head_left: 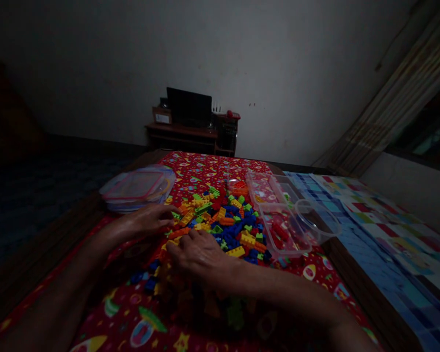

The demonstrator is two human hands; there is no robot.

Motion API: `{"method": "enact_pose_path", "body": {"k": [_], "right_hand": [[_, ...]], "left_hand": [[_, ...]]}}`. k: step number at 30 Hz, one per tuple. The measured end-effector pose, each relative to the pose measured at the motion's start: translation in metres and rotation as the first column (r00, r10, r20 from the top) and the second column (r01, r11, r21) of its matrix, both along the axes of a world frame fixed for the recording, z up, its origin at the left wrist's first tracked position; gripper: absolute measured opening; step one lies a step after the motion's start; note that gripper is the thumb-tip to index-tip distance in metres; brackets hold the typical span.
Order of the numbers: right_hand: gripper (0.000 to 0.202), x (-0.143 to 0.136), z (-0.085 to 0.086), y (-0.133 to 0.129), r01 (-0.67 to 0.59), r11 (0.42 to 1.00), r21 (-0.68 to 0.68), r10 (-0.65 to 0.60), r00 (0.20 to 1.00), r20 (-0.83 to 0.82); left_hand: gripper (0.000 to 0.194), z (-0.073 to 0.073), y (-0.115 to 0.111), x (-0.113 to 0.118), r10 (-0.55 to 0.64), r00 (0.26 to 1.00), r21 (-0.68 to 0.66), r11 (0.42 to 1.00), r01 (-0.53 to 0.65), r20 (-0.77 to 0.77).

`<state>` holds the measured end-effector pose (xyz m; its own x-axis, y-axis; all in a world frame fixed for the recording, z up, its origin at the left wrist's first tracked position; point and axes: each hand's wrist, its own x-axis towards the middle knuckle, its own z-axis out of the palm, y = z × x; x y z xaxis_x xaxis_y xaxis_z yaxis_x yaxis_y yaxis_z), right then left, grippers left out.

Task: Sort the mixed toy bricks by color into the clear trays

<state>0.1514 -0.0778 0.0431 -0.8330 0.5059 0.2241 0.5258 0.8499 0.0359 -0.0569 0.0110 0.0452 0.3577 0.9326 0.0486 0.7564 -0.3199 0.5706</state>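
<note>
- A dim room has a pale wall [264, 63], and in the foreground a red patterned cloth [205, 168] covers a table.
- Toy bricks [238, 234] in yellow, blue, green, orange and red lie heaped on the cloth, mostly beyond and to the right of the hands; some sit nearer the person, in shadow by the right forearm.
- The left hand [150, 218] is at the heap's left edge, thumb and fingers parted.
- The right hand [201, 256] is palm down over the heap's near left part, fingers bent; I cannot tell whether it pinches a brick.
- A stack of lids [135, 185] rests just beyond the left hand.
- Right of the heap stand clear boxes [291, 253], the nearest holding red pieces [279, 232], and a round tub [326, 233].
- By the wall, a dark screen [189, 106] tops a desk [181, 131].
</note>
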Motion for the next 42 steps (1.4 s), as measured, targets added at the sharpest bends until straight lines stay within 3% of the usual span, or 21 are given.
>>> {"method": "enact_pose_path", "body": {"k": [3, 7, 11, 13, 16, 20, 25, 33, 36, 40, 42], "right_hand": [[0.016, -0.006, -0.005, 0.001, -0.011, 1.0, -0.024, 0.012, 1.0, 0.026], [0.026, 0.019, -0.005, 0.004, -0.047, 0.993, -0.107, 0.037, 0.995, -0.097], [0.039, 0.063, 0.004, 0.024, 0.057, 0.99, -0.125, -0.089, 0.959, -0.269], [0.035, 0.09, 0.009, 0.046, 0.192, 0.972, -0.135, -0.228, 0.906, -0.357], [0.029, 0.132, 0.015, 0.085, 0.44, 0.874, -0.208, -0.487, 0.783, -0.388], [0.019, 0.179, 0.016, 0.13, 0.612, 0.745, -0.263, -0.666, 0.697, -0.266], [0.019, 0.205, 0.013, 0.158, 0.671, 0.671, -0.314, -0.739, 0.638, -0.217], [0.02, 0.21, 0.008, 0.166, 0.741, 0.598, -0.304, -0.801, 0.556, -0.221], [0.022, 0.193, 0.009, 0.161, 0.728, 0.631, -0.268, -0.775, 0.582, -0.246], [0.023, 0.153, 0.005, 0.143, 0.513, 0.828, -0.225, -0.556, 0.801, -0.221], [0.018, 0.135, -0.002, 0.134, 0.413, 0.898, -0.154, -0.439, 0.871, -0.22]], "left_hand": [[0.049, -0.004, 0.005, 0.005, 0.0, 0.999, 0.081, 0.997, 0.003, -0.045], [0.059, -0.023, 0.011, 0.02, 0.069, 0.998, 0.258, 0.964, -0.065, -0.009], [0.073, -0.049, 0.016, 0.03, 0.076, 0.997, 0.214, 0.974, -0.077, 0.015], [0.075, -0.055, 0.016, 0.032, 0.062, 0.998, 0.172, 0.983, -0.065, 0.023], [0.071, -0.051, 0.012, 0.034, 0.04, 0.998, 0.147, 0.988, -0.046, 0.046], [0.064, -0.04, 0.007, 0.04, 0.028, 0.997, 0.122, 0.992, -0.037, 0.074], [0.062, -0.036, 0.005, 0.043, 0.058, 0.993, 0.112, 0.991, -0.07, 0.104], [0.052, -0.039, 0.009, 0.036, 0.082, 0.989, 0.097, 0.991, -0.094, 0.122], [0.056, -0.039, 0.009, 0.037, 0.128, 0.978, 0.04, 0.99, -0.137, 0.164], [0.061, -0.039, 0.008, 0.038, 0.145, 0.967, 0.0, 0.989, -0.148, 0.208], [0.06, -0.038, 0.008, 0.038, 0.124, 0.967, 0.017, 0.991, -0.13, 0.221]]}}
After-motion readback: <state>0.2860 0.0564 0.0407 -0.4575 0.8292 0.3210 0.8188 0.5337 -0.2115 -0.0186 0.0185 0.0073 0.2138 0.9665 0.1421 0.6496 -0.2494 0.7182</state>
